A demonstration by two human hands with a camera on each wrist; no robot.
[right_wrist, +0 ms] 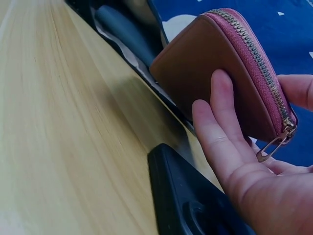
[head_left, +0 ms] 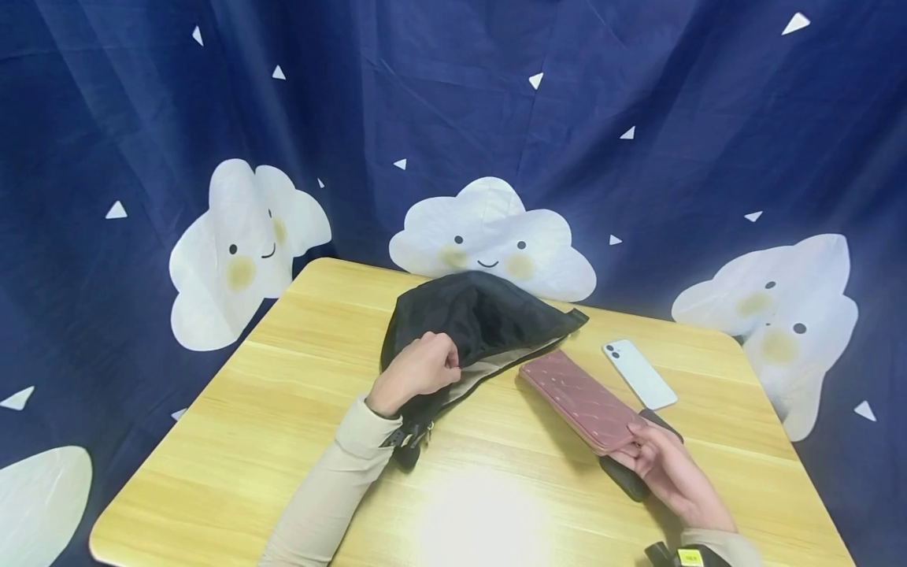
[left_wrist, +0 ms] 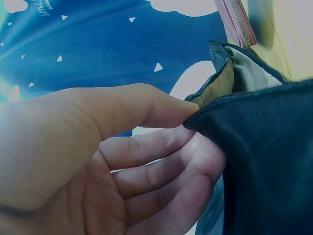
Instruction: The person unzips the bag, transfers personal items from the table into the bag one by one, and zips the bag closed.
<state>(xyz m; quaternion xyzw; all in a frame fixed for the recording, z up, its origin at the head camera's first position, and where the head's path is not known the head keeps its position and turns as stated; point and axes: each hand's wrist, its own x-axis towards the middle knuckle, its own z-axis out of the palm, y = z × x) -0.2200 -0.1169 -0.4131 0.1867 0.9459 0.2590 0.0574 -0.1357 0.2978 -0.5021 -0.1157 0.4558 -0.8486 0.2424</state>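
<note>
A black bag [head_left: 468, 315] with a light lining lies on its side, its opening facing the right. My left hand [head_left: 418, 368] pinches the edge of that opening between thumb and fingers; in the left wrist view the hand [left_wrist: 142, 161] holds the bag's dark corner [left_wrist: 264, 132]. My right hand [head_left: 673, 476] grips one end of a pink quilted wallet [head_left: 584, 402] held above the table, its far end near the bag's mouth. In the right wrist view the wallet [right_wrist: 215, 73] shows a closed zipper, and something dark blue [right_wrist: 129, 34] lies inside the bag.
A white phone [head_left: 640, 374] lies on the wooden table [head_left: 269, 409] to the right of the wallet. A black object [head_left: 627, 479], partly hidden, lies beneath the wallet and right hand; it also shows in the right wrist view [right_wrist: 186, 196]. A blue curtain [head_left: 453, 94] hangs behind.
</note>
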